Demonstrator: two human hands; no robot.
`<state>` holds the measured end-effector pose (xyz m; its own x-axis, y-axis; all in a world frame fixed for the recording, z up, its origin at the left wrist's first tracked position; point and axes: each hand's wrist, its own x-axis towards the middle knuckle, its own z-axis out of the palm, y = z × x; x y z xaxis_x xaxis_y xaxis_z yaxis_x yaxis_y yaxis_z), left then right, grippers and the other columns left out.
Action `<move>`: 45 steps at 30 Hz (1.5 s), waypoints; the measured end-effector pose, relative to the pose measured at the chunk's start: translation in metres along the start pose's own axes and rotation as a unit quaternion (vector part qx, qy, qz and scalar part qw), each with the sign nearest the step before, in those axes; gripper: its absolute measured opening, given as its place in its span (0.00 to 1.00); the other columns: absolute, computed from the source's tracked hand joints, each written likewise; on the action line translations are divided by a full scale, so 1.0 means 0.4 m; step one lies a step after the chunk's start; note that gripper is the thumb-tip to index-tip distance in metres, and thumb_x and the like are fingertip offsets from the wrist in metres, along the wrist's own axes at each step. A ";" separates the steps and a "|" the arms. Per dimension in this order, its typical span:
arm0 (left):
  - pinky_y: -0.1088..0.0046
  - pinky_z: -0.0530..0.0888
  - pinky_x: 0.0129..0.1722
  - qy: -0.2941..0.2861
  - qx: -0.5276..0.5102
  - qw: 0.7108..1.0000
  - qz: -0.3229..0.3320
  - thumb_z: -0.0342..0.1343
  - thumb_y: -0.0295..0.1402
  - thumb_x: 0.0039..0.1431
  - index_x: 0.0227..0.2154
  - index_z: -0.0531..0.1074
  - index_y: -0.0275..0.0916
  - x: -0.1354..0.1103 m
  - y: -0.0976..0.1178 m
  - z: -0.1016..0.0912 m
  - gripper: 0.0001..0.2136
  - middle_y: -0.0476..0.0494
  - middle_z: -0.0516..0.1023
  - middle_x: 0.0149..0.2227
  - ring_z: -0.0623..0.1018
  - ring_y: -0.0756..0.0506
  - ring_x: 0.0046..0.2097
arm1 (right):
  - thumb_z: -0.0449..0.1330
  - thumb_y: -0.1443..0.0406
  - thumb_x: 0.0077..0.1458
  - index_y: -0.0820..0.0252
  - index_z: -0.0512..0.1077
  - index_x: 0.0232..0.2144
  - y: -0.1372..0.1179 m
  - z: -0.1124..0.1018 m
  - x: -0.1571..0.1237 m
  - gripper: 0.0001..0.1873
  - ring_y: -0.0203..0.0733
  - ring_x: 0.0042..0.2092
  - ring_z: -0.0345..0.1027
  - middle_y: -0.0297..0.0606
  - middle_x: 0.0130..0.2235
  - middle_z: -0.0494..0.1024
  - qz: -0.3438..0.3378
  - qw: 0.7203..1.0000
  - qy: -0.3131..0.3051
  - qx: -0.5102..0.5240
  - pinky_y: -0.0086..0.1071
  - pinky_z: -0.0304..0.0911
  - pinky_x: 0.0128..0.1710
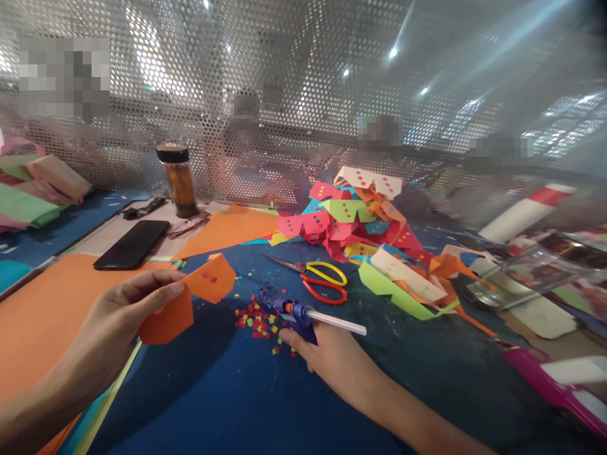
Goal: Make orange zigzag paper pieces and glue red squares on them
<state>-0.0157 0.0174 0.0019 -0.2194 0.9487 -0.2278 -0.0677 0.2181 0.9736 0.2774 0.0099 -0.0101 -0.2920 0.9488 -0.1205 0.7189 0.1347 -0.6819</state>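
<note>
Between the thumb and fingers of my left hand (pixel 135 303) is a folded orange paper mask (pixel 211 281), with two small red squares stuck on its upper part. My right hand (pixel 327 354) is wrapped round a blue hot glue gun (pixel 301 314), and a white glue stick (pixel 339 321) juts out of its back. The gun's nozzle points away to the left, over a scatter of tiny red, yellow and blue paper squares (pixel 258 321) on the blue table. Just beyond the gun lie scissors (pixel 325 282) with one yellow and one red handle.
A heap of decorated paper masks (pixel 351 218) stands at the back. To the left are orange sheets (pixel 42 309), a black phone (pixel 133 244) and a lidded jar of brown liquid (pixel 180 183). A magenta object (pixel 550 385) lies right. Perforated metal screen (pixel 284 76) closes the back.
</note>
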 end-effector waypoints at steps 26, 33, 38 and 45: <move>0.80 0.73 0.27 -0.018 0.000 1.000 -0.006 0.72 0.49 0.40 0.38 0.79 0.43 -0.001 -0.001 0.004 0.23 0.50 0.82 0.32 0.77 0.48 0.31 | 0.55 0.53 0.63 0.58 0.71 0.40 -0.005 0.000 0.008 0.15 0.36 0.21 0.65 0.31 0.23 0.72 0.039 0.999 -0.007 0.009 0.32 0.62 0.25; 0.80 0.71 0.26 -0.019 0.018 1.000 -0.006 0.72 0.50 0.41 0.38 0.79 0.44 0.005 -0.012 -0.004 0.23 0.51 0.80 0.30 0.76 0.47 0.32 | 0.54 0.49 0.63 0.58 0.70 0.33 -0.017 -0.016 -0.014 0.19 0.36 0.23 0.66 0.30 0.23 0.69 0.039 0.998 -0.011 0.049 0.29 0.63 0.25; 0.80 0.68 0.23 -0.025 0.009 1.000 -0.011 0.72 0.49 0.43 0.37 0.78 0.44 0.005 -0.021 -0.004 0.21 0.52 0.81 0.30 0.75 0.49 0.27 | 0.52 0.43 0.61 0.57 0.72 0.33 -0.019 -0.013 -0.043 0.25 0.37 0.23 0.67 0.31 0.23 0.68 0.052 0.997 0.006 0.050 0.30 0.67 0.26; 0.80 0.69 0.24 -0.050 -0.018 0.998 -0.025 0.71 0.46 0.46 0.35 0.78 0.42 -0.012 -0.007 0.008 0.18 0.52 0.80 0.27 0.75 0.50 0.26 | 0.57 0.44 0.59 0.52 0.74 0.37 -0.014 0.003 -0.061 0.20 0.41 0.25 0.70 0.34 0.25 0.74 -0.049 0.994 0.092 0.027 0.33 0.68 0.25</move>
<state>-0.0113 0.0129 0.0002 -0.1161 0.9553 -0.2720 -0.1115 0.2596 0.9593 0.2796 -0.0146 -0.0042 -0.2357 0.9685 0.0798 0.6558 0.2191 -0.7224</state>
